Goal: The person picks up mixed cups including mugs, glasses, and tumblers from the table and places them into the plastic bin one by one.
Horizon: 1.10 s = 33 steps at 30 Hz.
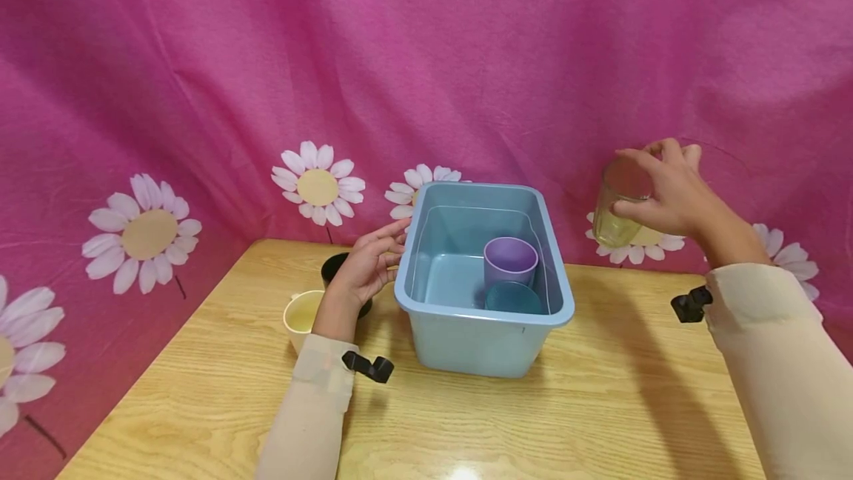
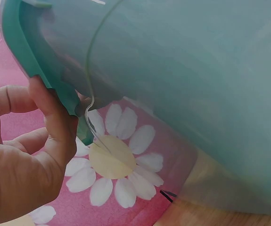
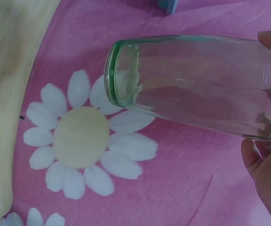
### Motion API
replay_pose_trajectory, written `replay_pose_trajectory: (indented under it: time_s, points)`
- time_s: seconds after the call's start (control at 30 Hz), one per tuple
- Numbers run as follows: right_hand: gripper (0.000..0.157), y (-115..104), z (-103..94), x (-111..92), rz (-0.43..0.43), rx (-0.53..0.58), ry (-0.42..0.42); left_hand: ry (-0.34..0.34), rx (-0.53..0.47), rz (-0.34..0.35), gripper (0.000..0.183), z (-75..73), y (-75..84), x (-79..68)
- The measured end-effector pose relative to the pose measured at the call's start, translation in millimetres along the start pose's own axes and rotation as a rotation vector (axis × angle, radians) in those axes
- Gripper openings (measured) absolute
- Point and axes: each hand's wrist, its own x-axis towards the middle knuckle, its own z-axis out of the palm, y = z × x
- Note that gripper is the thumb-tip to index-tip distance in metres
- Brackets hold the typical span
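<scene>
A blue plastic tub (image 1: 483, 347) stands on the table, with a purple cup (image 1: 510, 254) and a teal cup (image 1: 513, 298) inside along its right side. My left hand (image 1: 365, 265) is at the tub's left side, fingertips touching the outside of the rim (image 2: 36, 56); none reach over into the tub. To the right, above the table, my right hand (image 1: 669, 187) grips a clear, green-tinted drinking glass (image 1: 614, 217) from above by its upper end. The glass (image 3: 187, 80) is nearly upright, its thick base downward and nothing visible inside.
Left of the tub, a cream cup (image 1: 301, 313) and a black cup (image 1: 332, 267) stand on the wooden table (image 1: 200, 391), partly hidden by my left hand and forearm. A pink daisy-print cloth (image 1: 426, 58) hangs behind the table.
</scene>
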Motion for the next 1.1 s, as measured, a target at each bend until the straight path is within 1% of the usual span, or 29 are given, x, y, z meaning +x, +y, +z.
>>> replay_pose_trajectory:
  time_s: [0.3, 0.57, 1.03, 1.1]
  points:
    - [0.076, -15.9, -3.4, 11.9, -0.046, -0.020, 0.009, 0.001, -0.004, -0.007, 0.059, 0.2, -0.2, -1.4]
    - [0.074, -28.9, -8.0, 24.7, -0.094, -0.014, 0.016, 0.000, -0.008, 0.004, 0.060, 0.2, 0.1, -0.9]
    - [0.073, -55.8, -16.9, 42.0, -0.113, 0.017, 0.016, 0.002, -0.011, 0.007, 0.060, 0.4, -0.5, -0.6]
    - [0.074, -59.7, -17.3, 44.3, -0.104, 0.019, 0.009, 0.001, -0.012, 0.008, 0.061, 0.1, -1.1, 0.0]
